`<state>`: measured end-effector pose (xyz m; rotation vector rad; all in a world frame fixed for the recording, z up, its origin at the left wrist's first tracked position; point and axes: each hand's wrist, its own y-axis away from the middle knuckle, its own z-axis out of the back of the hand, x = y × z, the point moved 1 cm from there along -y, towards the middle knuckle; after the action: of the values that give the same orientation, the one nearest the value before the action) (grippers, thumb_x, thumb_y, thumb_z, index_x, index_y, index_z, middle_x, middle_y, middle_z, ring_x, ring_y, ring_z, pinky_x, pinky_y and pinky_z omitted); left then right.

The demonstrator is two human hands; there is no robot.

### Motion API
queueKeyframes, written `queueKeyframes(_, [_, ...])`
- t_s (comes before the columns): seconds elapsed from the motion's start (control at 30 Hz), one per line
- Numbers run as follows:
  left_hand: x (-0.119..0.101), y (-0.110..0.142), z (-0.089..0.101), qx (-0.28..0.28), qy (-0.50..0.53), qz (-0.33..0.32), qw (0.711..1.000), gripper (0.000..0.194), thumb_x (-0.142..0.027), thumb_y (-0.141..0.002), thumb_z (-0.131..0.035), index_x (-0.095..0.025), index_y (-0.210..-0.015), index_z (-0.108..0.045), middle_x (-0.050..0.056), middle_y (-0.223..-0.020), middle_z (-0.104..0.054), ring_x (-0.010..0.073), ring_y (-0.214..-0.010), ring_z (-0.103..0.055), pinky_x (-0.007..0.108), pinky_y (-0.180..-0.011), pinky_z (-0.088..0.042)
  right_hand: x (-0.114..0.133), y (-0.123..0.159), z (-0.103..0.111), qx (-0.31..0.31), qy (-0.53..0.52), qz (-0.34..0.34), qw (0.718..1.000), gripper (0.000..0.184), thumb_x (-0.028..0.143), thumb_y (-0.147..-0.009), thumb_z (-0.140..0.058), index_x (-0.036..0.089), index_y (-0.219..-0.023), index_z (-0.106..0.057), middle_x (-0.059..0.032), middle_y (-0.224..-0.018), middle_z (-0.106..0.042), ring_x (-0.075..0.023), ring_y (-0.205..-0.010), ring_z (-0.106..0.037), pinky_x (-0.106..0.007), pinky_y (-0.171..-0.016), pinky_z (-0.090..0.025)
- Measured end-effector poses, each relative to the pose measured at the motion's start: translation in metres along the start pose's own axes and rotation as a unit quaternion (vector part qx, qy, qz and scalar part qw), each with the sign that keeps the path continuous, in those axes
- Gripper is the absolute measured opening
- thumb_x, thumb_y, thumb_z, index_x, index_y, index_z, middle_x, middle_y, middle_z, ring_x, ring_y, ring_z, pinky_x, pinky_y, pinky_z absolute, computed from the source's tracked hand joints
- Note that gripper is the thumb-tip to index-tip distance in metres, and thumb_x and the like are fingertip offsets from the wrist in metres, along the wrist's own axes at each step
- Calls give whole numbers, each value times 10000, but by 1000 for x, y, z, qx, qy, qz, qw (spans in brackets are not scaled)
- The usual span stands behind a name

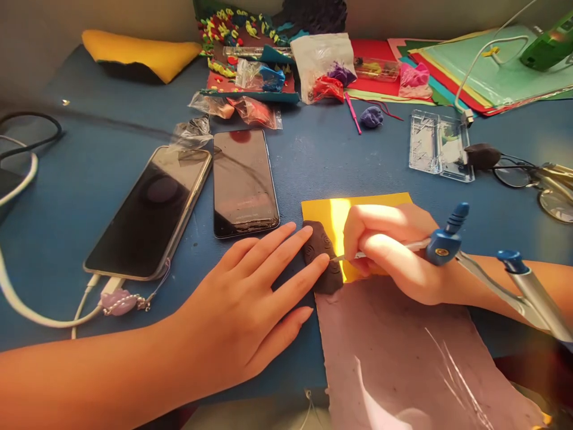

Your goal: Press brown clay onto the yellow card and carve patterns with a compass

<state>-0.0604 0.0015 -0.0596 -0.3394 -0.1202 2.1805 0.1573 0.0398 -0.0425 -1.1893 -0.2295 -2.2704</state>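
Here, at a blue tabletop strewn with craft supplies, a person's left hand [250, 298] lies palm down with fingers spread, grasping nothing, its fingertips resting on a dark clay slab [323, 275]. The right hand [394, 245] is closed around one leg of a drawing compass [443, 246], whose pointed tip meets the slab beside the left index finger or its neighbor; which finger it is cannot be told for certain. Curled lines mark the slab, which lies along the left edge of a yellow sheet [371, 200], just above the upper left corner of a mauve sheet [403, 346]. A band of sunlight crosses the yellow. To the left of the sheets, two dark-screened phones, a slim phone [244, 185] and a larger phone [150, 215] with a white cable [49, 321] and a beaded charm [120, 302], lie near each other. Across the back, bagged red clay [328, 88], a decorated panel [250, 36] dotted with yellow bits and a folded yellow piece [143, 54] line the table. A pink stick [353, 113] lies beside a purple lump [371, 117]; at right are an open clear case [441, 145] and eyeglasses [514, 172].
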Motion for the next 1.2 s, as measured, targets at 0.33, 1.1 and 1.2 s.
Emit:
queueKeyframes(0.33, [2,1,-1,-19,19,-5,1000,458,-152,-902,-445,-101,-1355,-479,187,-1456,-451,321,-1368,-383,481,-1025,-401,10,4,-5,32,19,7,999,200,99,-793,-355,213,-700,-491,51,-534,-529,-76,-458,-456,-204,-451,-339])
queueKeyframes(1.1, [5,11,-5,-187,32,-69,979,291,-53,-831,-447,-76,-1064,-622,153,-1051,-634,283,-1031,-598,432,-824,-562,2,0,-14,57,-37,57,996,196,63,-780,-353,185,-749,-503,63,-607,-512,-37,-476,-426,-155,-451,-329])
queueKeyframes(1.2, [5,11,-5,-185,33,-71,980,309,-50,-831,-426,-71,-1071,-621,158,-1076,-633,289,-1071,-591,434,-850,-561,1,1,-14,67,-44,50,996,194,68,-781,-353,186,-748,-504,58,-591,-505,-44,-468,-420,-164,-447,-325])
